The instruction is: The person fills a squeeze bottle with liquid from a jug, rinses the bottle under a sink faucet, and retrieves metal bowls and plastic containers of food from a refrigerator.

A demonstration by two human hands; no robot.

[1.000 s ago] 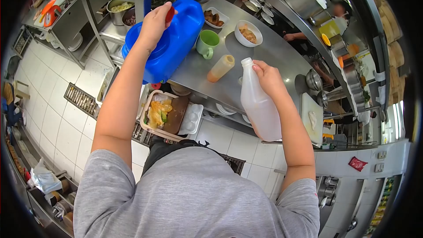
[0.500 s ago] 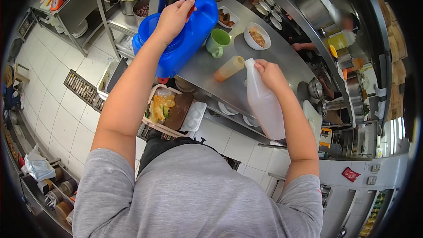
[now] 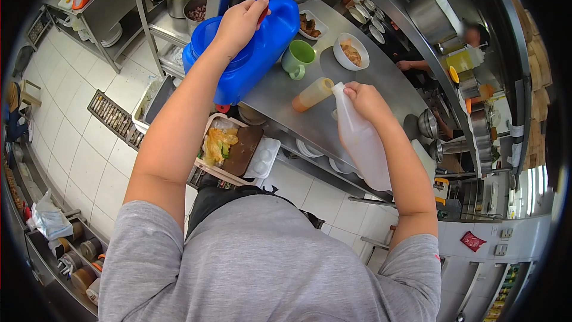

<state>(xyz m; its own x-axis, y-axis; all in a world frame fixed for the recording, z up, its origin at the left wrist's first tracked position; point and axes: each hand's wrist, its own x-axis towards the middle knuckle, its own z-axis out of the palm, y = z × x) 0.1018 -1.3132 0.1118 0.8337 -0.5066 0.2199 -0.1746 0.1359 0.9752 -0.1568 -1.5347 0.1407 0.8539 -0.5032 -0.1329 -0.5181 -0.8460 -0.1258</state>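
Plastic bottle (image 3: 364, 138), centre right of the frame, in the right hand (image 3: 368, 101); fingers and thumb wrapped about its neck from the upper right. Long axis slants: mouth at upper left, base at lower right, just beside the right forearm. Body hangs down and rightward from the grip. Contents, if any, not made out.

Left hand (image 3: 243, 24), upper middle: fingers curled tight at the top of the blue jug (image 3: 271, 39). A small red piece shows beneath the fingers; what it is remains unclear. Jug's long axis runs lower left to upper right, leaning the opposite way to the bottle's. Bottle mouth lies to the right of the jug and lower in the frame; the right hand is the nearer one to that mouth.

Between the two: squeeze bottle (image 3: 312, 94) with orange contents at its lower-left end. Its upper-right end is just beside the bottle mouth; contact not clear.

Farther, on the metal table (image 3: 277, 94): green cup (image 3: 290, 61), right of the jug; then white bowl (image 3: 359, 43) of food, and a white tray (image 3: 322, 25) of browned pieces near the upper middle.
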